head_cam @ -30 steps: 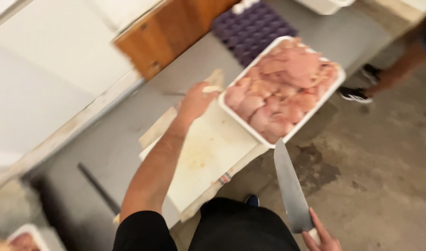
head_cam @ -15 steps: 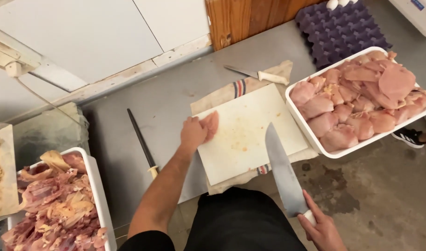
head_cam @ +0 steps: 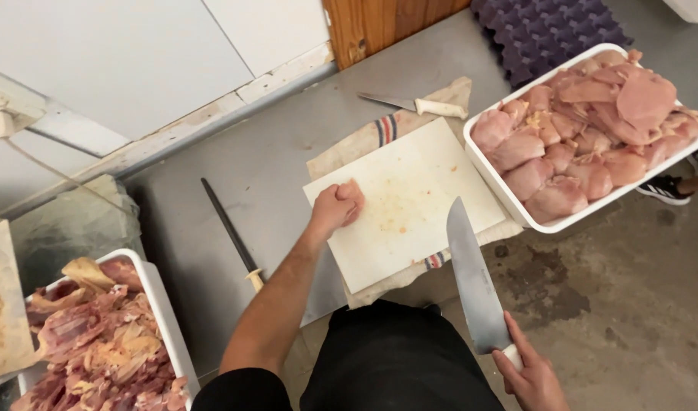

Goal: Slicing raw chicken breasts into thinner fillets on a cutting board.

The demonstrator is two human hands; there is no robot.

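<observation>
My left hand [head_cam: 335,207] rests on the left part of a white cutting board [head_cam: 417,190], its fingers curled into a fist. I cannot tell whether a small pink scrap is inside it. My right hand [head_cam: 528,374] is low at the front, off the counter's edge, gripping the handle of a large chef's knife [head_cam: 474,281]. The blade points up toward the board's near right corner. A white tray [head_cam: 501,186] heaped with raw chicken breasts [head_cam: 585,137] stands just right of the board.
A striped cloth [head_cam: 383,131] lies under the board on the grey steel counter [head_cam: 265,167]. Behind the board is a small white-handled knife [head_cam: 417,104]; left of it a sharpening steel [head_cam: 227,224]. A tray of chicken trimmings [head_cam: 98,342] sits far left, a purple egg tray [head_cam: 547,30] at the back. Another person's shoe [head_cam: 665,190] is on the floor.
My left hand went from lying flat and open on the board to a curled fist. The view has swung left, away from the chicken tray. The knife stays held low.
</observation>
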